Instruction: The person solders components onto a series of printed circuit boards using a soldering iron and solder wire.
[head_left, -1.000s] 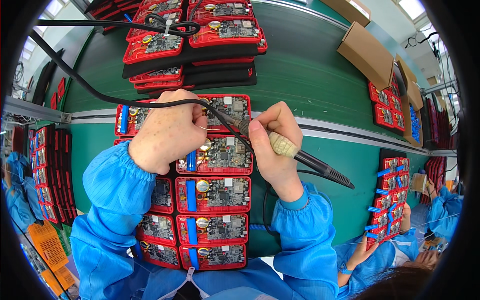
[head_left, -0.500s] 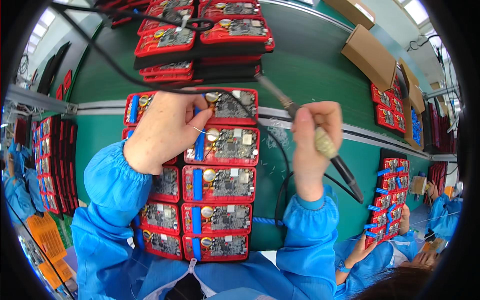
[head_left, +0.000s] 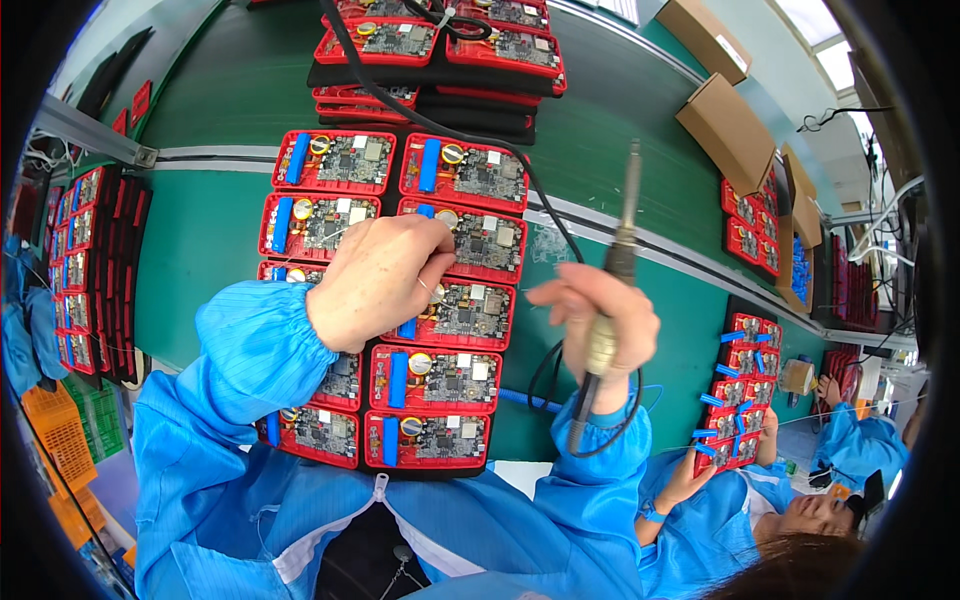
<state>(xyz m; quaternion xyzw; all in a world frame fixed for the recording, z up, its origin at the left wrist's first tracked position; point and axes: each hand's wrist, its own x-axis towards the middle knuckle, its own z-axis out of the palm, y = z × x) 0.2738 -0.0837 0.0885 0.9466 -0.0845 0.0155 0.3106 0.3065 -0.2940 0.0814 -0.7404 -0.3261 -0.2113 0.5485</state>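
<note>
My left hand (head_left: 375,275) is closed in a pinch over two columns of red trays with grey circuit boards (head_left: 485,240). A thin silvery wire (head_left: 427,287), likely solder, shows at its fingertips, above the third board of the right column. Each fully visible board carries a blue strip-like part (head_left: 398,380) and a round yellow-rimmed cell (head_left: 419,365). In my right hand (head_left: 610,305) is a soldering iron (head_left: 624,250), held right of the trays with its metal tip pointing up and away. What lies under my left palm is hidden.
More boards in red trays (head_left: 500,50) are stacked on the far side of the metal rail (head_left: 215,158). The iron's black cable (head_left: 375,90) arches over the trays. Cardboard boxes (head_left: 725,130) stand at the far right. A co-worker's hand (head_left: 685,480) holds a board panel (head_left: 735,400).
My left hand has moved one board row nearer to me with the wire. The iron has swung from pointing up-left to nearly straight up. The whole view has shifted slightly.
</note>
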